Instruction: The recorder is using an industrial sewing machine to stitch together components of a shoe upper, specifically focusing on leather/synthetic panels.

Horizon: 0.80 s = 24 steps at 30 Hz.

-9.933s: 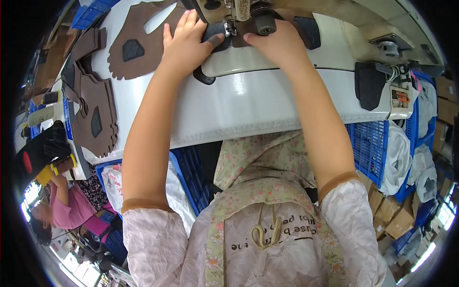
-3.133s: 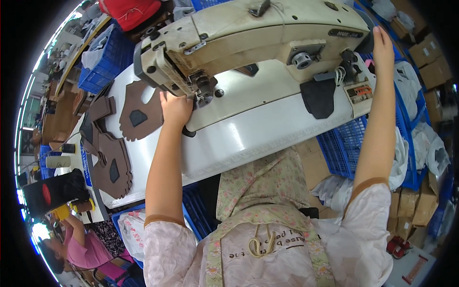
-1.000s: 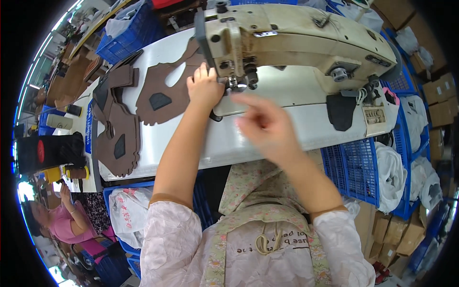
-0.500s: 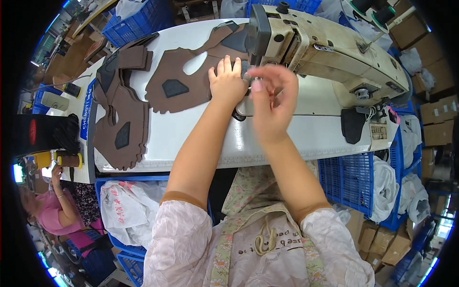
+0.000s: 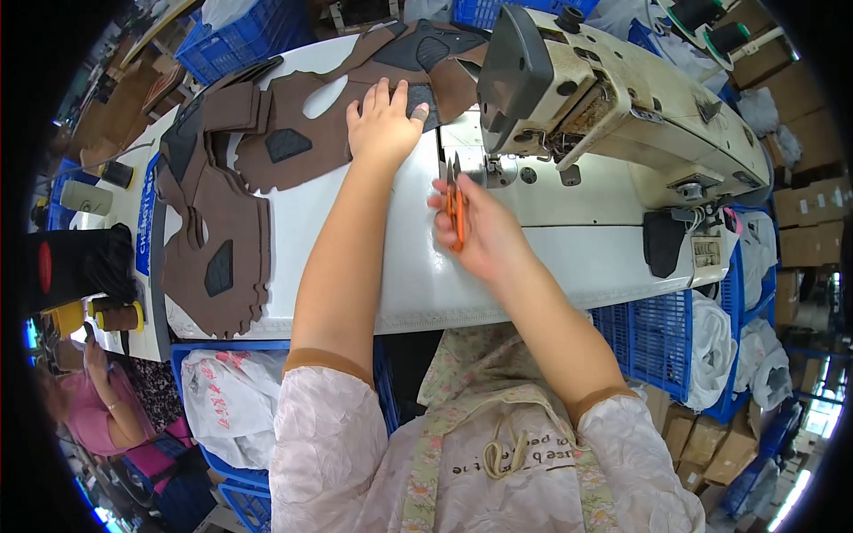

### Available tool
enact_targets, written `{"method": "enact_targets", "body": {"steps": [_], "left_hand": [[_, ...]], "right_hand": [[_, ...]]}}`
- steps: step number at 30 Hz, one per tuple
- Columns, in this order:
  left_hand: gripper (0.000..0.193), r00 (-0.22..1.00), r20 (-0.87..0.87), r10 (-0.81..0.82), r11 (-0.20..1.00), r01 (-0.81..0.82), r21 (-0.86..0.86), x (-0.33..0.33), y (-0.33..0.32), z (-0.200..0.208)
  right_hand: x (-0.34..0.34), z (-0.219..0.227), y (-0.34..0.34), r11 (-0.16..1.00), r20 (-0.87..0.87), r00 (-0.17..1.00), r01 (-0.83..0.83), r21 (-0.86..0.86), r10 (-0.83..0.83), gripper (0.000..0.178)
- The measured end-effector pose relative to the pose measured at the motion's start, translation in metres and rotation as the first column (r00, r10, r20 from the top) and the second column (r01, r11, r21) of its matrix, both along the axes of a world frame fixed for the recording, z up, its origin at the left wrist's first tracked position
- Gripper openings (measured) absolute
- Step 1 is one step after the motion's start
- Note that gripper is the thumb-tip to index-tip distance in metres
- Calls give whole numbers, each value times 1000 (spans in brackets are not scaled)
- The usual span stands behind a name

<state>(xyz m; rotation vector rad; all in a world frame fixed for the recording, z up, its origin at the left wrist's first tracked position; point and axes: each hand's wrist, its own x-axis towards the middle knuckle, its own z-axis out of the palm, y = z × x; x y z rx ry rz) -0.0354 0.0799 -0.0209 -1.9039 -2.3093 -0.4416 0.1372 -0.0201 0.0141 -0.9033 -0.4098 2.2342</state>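
Observation:
Under my left hand [image 5: 384, 126] lies a brown fabric piece [image 5: 329, 155] with scalloped edges, an oval cutout and dark patches; the fingers are spread flat on its right end. My right hand [image 5: 480, 218] is closed around orange-handled thread snips [image 5: 458, 211], their blades pointing away from me, just in front of the sewing machine's needle area [image 5: 499, 169]. The sewing machine [image 5: 622, 115] stands to the right of the fabric. A stack of similar brown pieces [image 5: 240, 253] lies at the left of the white table [image 5: 426, 298].
Thread spools [image 5: 729, 37] stand behind the machine. A blue crate with a white bag [image 5: 233, 400] is below the table at left, and a blue basket [image 5: 644, 338] at right. Another person [image 5: 102, 400] sits at the far left. Cardboard boxes [image 5: 813, 222] line the right side.
My left hand and the brown piece have shifted left, away from the needle. My right hand has come down toward me, and the orange snips now show in it.

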Motion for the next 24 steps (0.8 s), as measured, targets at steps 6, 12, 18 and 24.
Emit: {"method": "enact_targets", "body": {"steps": [6,12,18,24], "left_hand": [[58,999,31,-11,999,10,43,0,2,2],[65,968,235,-87,989,55,140,-16,4,-2],[83,900,308,-309,951,301,73,-32,-8,13],[46,832,390,-395,916,391,92,-30,-13,21]], "right_hand": [[-33,-5,42,930,-200,931,244,-274,-304,27],[-43,-8,48,923,-126,935,293,-248,-331,33],[-36,-8,50,909,-131,932,288,-302,-339,33],[-42,-2,46,890,-68,929,326,-320,-364,33]]}}
